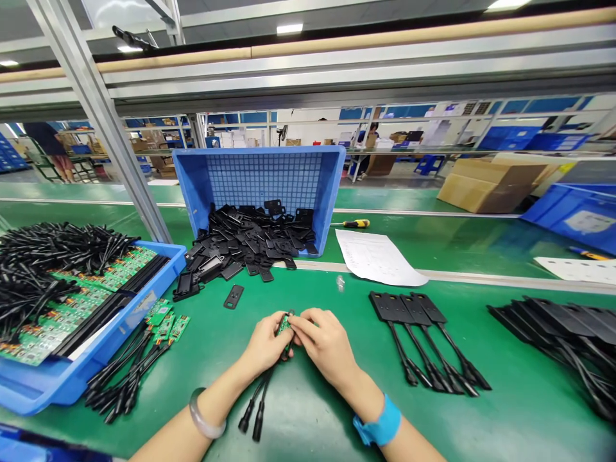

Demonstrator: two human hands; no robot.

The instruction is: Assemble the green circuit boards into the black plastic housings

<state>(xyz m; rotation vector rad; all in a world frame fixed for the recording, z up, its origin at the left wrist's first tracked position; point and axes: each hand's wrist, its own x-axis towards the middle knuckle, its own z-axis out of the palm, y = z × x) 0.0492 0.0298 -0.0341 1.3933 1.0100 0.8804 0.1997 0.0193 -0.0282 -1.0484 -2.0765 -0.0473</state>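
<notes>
Both hands meet over the green work surface point(212, 359). My left hand point(266, 340) is closed around a green circuit board point(283, 325), whose two black cables point(257, 404) hang toward me and end in connectors. A bit of black casing shows at the board's far end. My right hand point(321, 340) pinches at the board's right side, its fingertips partly hiding it. Beyond my left hand a flat black plastic cover point(233, 296) lies alone. Several loose circuit boards with cables point(163, 324) lie to the left.
A blue crate point(260, 154) on its side spills black plastic covers point(250, 237). At left stands a blue bin point(144, 301) of cabled boards. Cased units with cables point(409, 311) lie right, with another pile point(568, 327) beyond. Paper point(380, 256) and a screwdriver point(356, 224) lie behind.
</notes>
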